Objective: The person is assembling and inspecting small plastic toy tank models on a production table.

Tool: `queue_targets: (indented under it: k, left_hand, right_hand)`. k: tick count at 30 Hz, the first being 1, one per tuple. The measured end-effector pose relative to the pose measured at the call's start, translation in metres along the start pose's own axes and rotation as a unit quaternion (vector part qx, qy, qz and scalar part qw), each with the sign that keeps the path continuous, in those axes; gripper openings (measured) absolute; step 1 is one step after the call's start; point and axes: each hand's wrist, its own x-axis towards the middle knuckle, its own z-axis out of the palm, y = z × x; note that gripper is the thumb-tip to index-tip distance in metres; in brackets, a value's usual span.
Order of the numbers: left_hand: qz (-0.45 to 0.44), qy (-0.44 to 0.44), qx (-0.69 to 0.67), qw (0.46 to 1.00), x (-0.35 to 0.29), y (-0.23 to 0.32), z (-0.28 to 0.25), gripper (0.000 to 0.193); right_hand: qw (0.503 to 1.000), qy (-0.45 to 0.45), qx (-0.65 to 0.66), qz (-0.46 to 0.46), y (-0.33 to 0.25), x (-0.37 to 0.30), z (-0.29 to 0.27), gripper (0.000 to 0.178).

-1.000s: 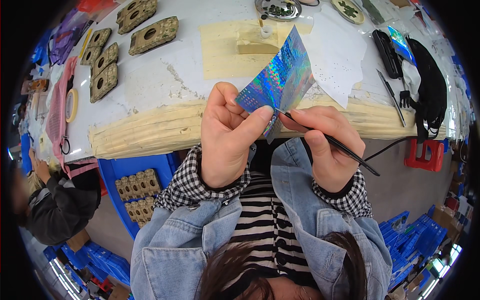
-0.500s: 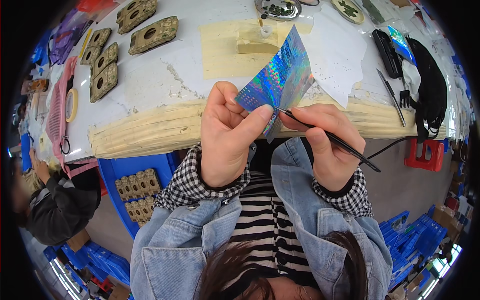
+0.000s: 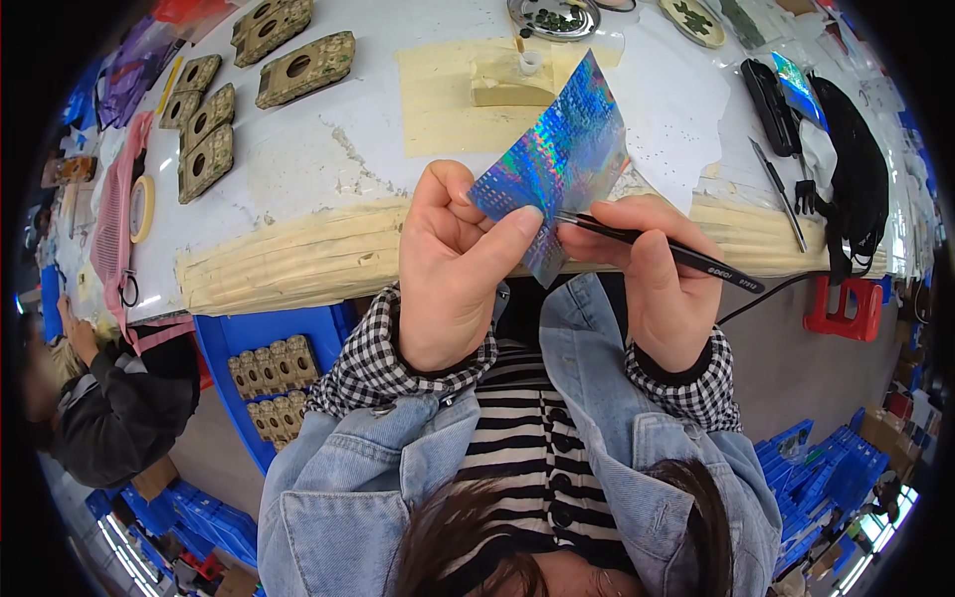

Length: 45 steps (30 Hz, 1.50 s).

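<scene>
Holographic sheet (image 3: 572, 129) is held up at an angle by the taped near edge of the tabletop (image 3: 284, 149). The left hand (image 3: 448, 264) has its grip closed on the sheet's lower left part, thumb laid across the face, probably to keep the thin, bent piece steady. The right hand (image 3: 671, 284) clasps black tweezers (image 3: 701, 262) between thumb and fingers, seemingly for fine control, their tips at the sheet beside the left thumb; whether they pinch anything cannot be told. Camouflage-patterned housings (image 3: 328, 68) lie well apart toward the left, perhaps to leave room for the hands; speck-dotted white paper (image 3: 676, 109) lies beyond the right hand.
</scene>
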Motion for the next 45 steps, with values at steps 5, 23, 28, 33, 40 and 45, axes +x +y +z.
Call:
queue_targets:
  k: [5,23,28,33,40,45]
  left_hand:
    - [0.005,-0.006,0.027,1.000,-0.003,0.002,-0.007,0.031]
    - [0.014,0.050,0.076,0.996,-0.007,0.015,-0.007,0.029]
    - [0.018,0.048,0.076,0.996,-0.006,0.014,-0.009,0.029]
    - [0.018,0.046,0.071,0.996,-0.006,0.013,-0.010,0.030]
    - [0.020,0.042,0.072,0.996,-0.007,0.013,-0.011,0.030]
    - [0.020,0.040,0.068,0.997,-0.007,0.014,-0.010,0.030]
  right_hand:
    - [0.999,0.004,-0.001,0.045,-0.009,0.002,-0.008,0.038]
    - [0.932,0.058,-0.344,0.096,-0.039,0.048,-0.096,0.030]
    - [0.921,0.051,-0.381,0.072,-0.037,0.051,-0.095,0.030]
    - [0.905,0.043,-0.421,0.053,-0.035,0.054,-0.095,0.032]
    - [0.899,0.059,-0.431,0.057,-0.036,0.057,-0.094,0.034]
    - [0.894,0.091,-0.434,0.068,-0.036,0.057,-0.094,0.037]
